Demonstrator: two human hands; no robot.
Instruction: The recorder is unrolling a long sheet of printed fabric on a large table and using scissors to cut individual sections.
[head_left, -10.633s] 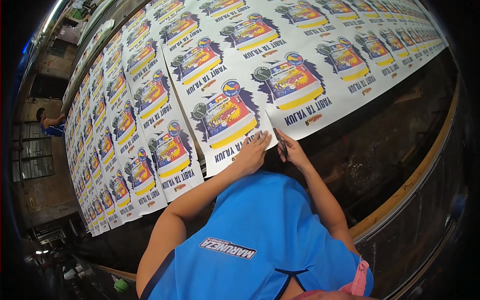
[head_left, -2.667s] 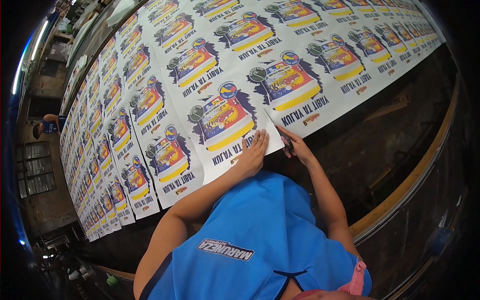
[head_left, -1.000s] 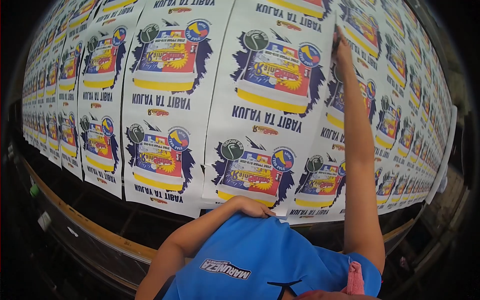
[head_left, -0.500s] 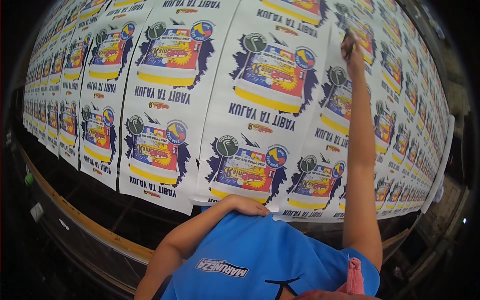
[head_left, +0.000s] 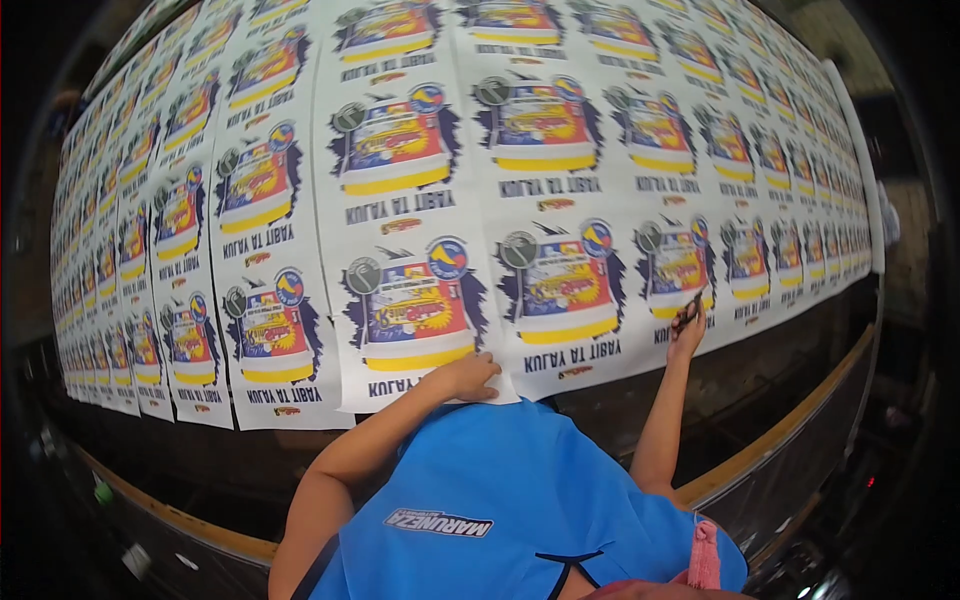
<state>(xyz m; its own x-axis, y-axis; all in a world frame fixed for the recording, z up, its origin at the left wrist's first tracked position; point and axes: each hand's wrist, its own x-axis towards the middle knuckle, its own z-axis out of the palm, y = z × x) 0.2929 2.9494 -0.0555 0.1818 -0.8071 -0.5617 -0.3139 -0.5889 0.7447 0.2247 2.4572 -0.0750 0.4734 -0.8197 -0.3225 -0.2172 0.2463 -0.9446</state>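
A broad white printed sheet (head_left: 335, 240) carries repeated blue, red and yellow designs in rows, upside down from where I stand. At its near edge, in front of my blue shirt, my left hand (head_left: 468, 378) is closed with its fingers bent on the sheet's margin. My right hand (head_left: 686, 335) is over the near edge farther right, wrapped round dark-handled scissors (head_left: 688, 316). Their blades are hard to make out against the print. Left of my left hand, the sheet is parted into strips with narrow dark gaps between them.
Below the sheet's near edge runs a dark frame with a wooden rail (head_left: 740, 465), showing on both sides of me. My blue shirt (head_left: 480, 480) is close against the sheet's edge. Dark machinery or clutter lies at the far right.
My right hand has come back from far across the sheet to its near edge, still holding the scissors. My left hand stays at the near edge, and the view has shifted.
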